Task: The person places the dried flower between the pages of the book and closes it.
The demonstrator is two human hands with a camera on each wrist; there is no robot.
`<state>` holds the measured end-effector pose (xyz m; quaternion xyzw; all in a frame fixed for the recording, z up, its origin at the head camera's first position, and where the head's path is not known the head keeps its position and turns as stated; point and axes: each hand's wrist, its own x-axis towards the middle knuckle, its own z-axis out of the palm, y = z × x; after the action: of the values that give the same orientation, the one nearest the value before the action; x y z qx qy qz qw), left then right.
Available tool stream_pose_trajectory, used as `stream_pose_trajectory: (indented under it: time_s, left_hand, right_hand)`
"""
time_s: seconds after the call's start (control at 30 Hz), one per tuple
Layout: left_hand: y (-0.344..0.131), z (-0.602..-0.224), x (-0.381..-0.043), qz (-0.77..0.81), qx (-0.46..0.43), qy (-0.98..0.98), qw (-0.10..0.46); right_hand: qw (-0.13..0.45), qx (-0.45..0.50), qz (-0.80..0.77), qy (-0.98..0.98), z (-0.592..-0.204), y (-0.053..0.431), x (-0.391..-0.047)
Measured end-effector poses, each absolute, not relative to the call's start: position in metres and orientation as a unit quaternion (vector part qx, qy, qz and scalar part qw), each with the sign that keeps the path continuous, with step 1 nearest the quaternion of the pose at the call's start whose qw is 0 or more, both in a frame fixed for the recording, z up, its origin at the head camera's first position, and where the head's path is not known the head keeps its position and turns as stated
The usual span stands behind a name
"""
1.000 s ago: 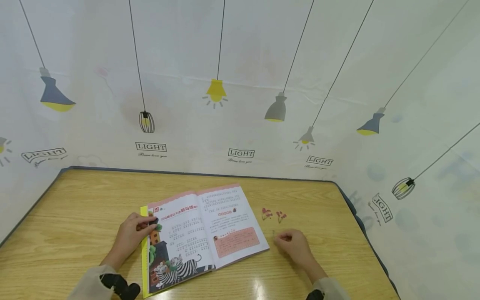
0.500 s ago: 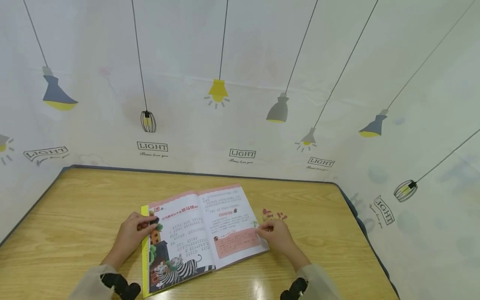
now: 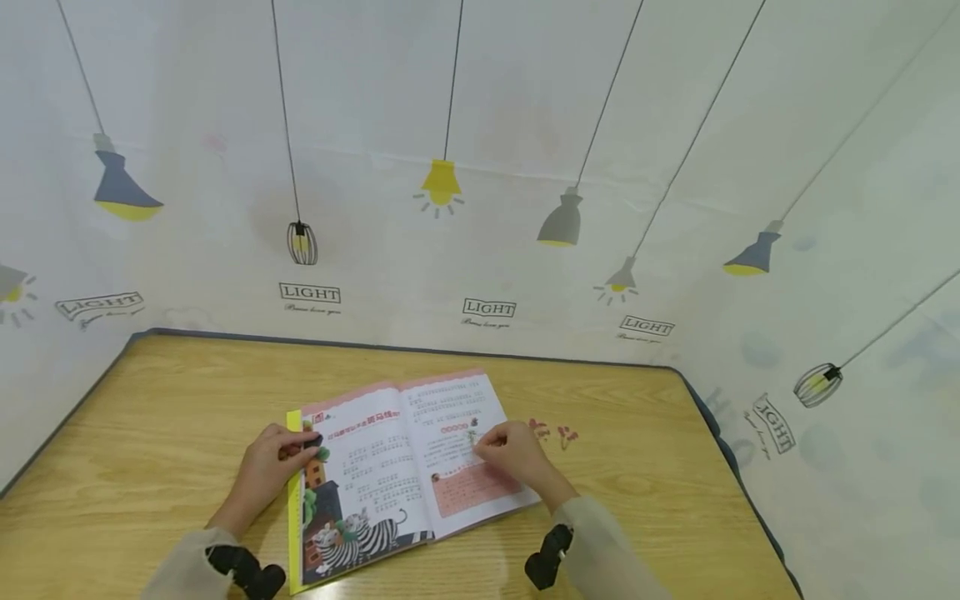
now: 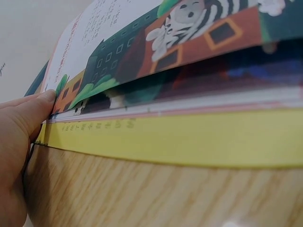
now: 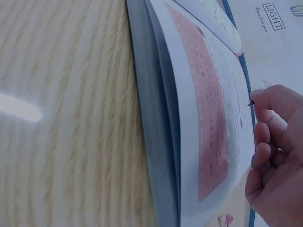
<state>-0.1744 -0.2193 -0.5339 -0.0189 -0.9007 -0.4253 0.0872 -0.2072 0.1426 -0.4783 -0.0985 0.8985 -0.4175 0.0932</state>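
Note:
An open picture book (image 3: 382, 492) lies on the wooden table, zebras printed on its left page and a pink text box on the right. At its left edge my left hand (image 3: 266, 467) holds the book, fingertips on the page; the left wrist view shows a finger on the page's edge above the yellow cover (image 4: 165, 142). Over the right page, my right hand (image 3: 517, 458) pinches a small green sprig (image 3: 472, 436) between thumb and fingertip. In the right wrist view the sprig's thin stem (image 5: 251, 102) pokes out below the fingertips, its other fingers curled.
Two small pink-red dried flower sprigs (image 3: 567, 435) lie on the table (image 3: 637, 467) just right of the book, one partly behind my right hand. A white cloth printed with hanging lamps (image 3: 375, 192) rises behind the table's far edge.
My right hand has carried the green sprig leftward from the table beside the book to above the right page. The left hand has stayed at the book's left edge.

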Motion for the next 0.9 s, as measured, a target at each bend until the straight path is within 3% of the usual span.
stream_pose_trajectory:
  time_s: [0.53, 0.9]
  left_hand:
    - [-0.219, -0.533, -0.173, -0.43, -0.017, -0.899, 0.083]
    - [-0.22, -0.534, -0.174, -0.434, -0.01, -0.897, 0.08]
  right_hand:
    - [0.153, -0.077, -0.401, 0.9, -0.478, 0.118, -0.22]
    - [0.109, -0.069, -0.394, 0.91, -0.494, 0.112, -0.22]
